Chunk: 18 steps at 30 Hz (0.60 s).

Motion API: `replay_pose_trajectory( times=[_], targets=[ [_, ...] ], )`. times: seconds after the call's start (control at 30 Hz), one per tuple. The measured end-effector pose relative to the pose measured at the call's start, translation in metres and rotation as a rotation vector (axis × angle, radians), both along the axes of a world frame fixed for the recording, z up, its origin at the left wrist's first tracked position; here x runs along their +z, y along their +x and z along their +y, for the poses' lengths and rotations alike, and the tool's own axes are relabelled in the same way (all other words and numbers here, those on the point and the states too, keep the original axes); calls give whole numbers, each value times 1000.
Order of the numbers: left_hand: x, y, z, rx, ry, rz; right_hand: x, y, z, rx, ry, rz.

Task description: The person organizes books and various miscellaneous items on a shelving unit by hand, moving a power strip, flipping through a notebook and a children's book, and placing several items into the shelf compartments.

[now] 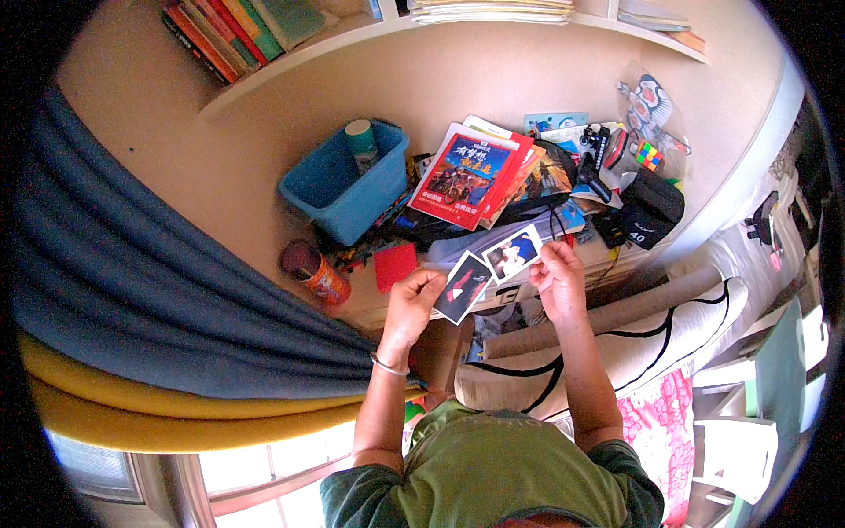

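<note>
The head view looks steeply down over the person's shirt at six o'clock. It takes in the left hand and right hand close by, the bench beyond, and a bowed shelf towards twelve.

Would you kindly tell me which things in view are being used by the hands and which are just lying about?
In use:
left hand, holding the dark card
right hand, holding the blue-and-white card

Lying about:
blue basket
red booklet
puzzle cube
black pouch
</note>
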<state>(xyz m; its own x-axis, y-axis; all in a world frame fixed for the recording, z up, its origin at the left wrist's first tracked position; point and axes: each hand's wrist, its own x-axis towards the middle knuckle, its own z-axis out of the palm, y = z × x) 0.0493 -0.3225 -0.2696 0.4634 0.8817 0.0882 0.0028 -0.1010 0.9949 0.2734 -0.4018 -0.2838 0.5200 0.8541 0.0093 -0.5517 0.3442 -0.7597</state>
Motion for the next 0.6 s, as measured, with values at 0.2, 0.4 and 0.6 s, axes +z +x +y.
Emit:
replay_pose_trajectory(
  times=[0.2, 0.4, 0.6],
  targets=[
    [8, 2, -1, -16, 12, 32, 7, -7, -3, 61, -27, -107],
    [7, 7, 1, -59, 66, 35, 4, -22, -2, 56, -26, -397],
    [12, 7, 7, -122, 197, 112, 7, -29, -5, 103, -92, -399]
  ],
)
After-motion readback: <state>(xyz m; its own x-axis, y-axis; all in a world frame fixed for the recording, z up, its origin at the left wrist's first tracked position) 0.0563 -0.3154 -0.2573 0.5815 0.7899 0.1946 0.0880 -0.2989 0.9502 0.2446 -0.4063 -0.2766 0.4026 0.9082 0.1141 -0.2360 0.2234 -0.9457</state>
